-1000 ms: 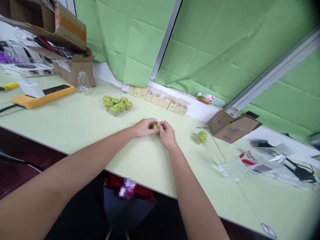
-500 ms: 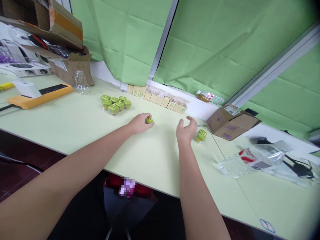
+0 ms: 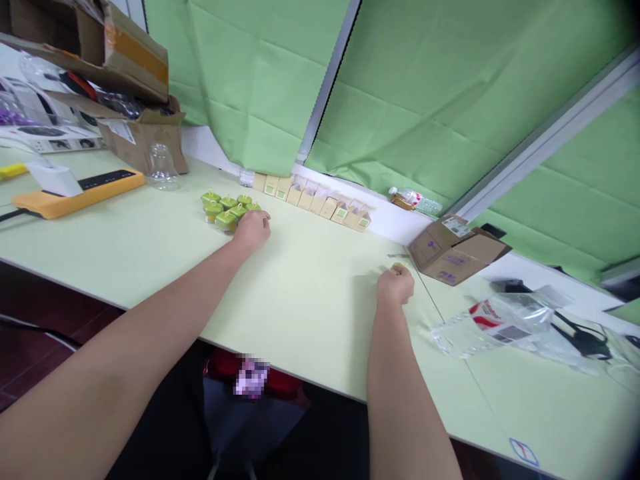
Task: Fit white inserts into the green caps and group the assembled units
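**A left hand (image 3: 253, 231) and a right hand (image 3: 395, 287) at small clear containers with green square lids (image 3: 227, 219)**

The containers stand close together in a group, with pale yellow loops on their lids. The left hand is at the right edge of this group and hides part of it; its fingers are bent, and I cannot tell if they hold one container. Well apart to the right, a bit of green lid (image 3: 399, 267) shows just beyond the curled fingers of the right hand, mostly covered by them. Their gap looks narrow, but I cannot tell whether they grip it. All this is on the pale green table (image 3: 310, 300). Behind stands a row of small beige cardboard boxes (image 3: 310, 199). Beyond the right hand rests a brown cardboard box (image 3: 453, 257); far left lies an orange power strip (image 3: 107, 190).
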`<state>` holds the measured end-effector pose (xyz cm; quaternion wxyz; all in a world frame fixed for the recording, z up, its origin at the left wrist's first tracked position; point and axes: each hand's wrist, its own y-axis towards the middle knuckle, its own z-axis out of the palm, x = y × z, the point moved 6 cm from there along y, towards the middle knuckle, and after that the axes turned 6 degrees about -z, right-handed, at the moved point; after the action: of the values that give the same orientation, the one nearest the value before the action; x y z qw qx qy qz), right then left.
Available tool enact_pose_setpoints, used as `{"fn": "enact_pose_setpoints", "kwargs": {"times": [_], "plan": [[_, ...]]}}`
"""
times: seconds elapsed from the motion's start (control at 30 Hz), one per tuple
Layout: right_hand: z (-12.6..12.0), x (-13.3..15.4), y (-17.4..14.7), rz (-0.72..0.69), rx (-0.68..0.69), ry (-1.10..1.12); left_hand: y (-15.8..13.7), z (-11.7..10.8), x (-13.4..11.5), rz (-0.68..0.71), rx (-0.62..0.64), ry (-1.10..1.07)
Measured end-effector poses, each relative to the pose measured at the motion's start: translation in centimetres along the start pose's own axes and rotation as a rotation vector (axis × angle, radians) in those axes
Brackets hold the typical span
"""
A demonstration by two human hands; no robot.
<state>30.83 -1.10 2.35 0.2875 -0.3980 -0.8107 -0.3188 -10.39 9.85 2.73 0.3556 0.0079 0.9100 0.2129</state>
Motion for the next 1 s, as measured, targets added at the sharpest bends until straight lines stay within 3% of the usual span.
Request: {"fn": "enact_pose_setpoints", "kwargs": {"times": [0.1, 0.2, 0.27, 0.4, 0.47, 0.53, 0.7, 0.87, 1.0], "plan": [[0.3, 0.6, -0.4, -0.054, 0.02, 0.022, 0.3, 0.1, 0.6, -0.017, -0.014, -0.003], [1.4, 2.2, -1.4, -0.247, 0.071, 0.1, 0.6, -0.3, 1.1, 0.006, -0.074, -0.004], [2.3, 3.3, -2.1, -0.352, 0.105, 0.141, 0.6, -0.8, 0.8, 0.088, -0.142, -0.005], [4.0, 4.5, -3.3, -0.418, 0.233, 0.166, -1.0, -1.8, -2.1, 0.308, -0.212, -0.039], [4.7, 5.0, -4.0, -0.425, 0.313, 0.218, -2.6, -1.4, -4.3, 0.405, -0.135, -0.109], [5.4, 5.9, -5.2, -0.439, 0.409, 0.304, -4.5, -0.1, -6.6, 0.499, 0.035, -0.185], [6.9, 9.5, -10.4, -0.605, 0.694, 0.59, -7.9, 3.9, -9.0, 0.456, 0.435, -0.313], [7.6, 10.5, -12.1, -0.493, 0.742, 0.771, -7.4, 3.9, -8.6, 0.392, 0.392, -0.231], [6.8, 9.7, -10.6, -0.214, 0.641, 1.004, -6.8, 3.9, -8.3, 0.41, 0.353, -0.169]]}}
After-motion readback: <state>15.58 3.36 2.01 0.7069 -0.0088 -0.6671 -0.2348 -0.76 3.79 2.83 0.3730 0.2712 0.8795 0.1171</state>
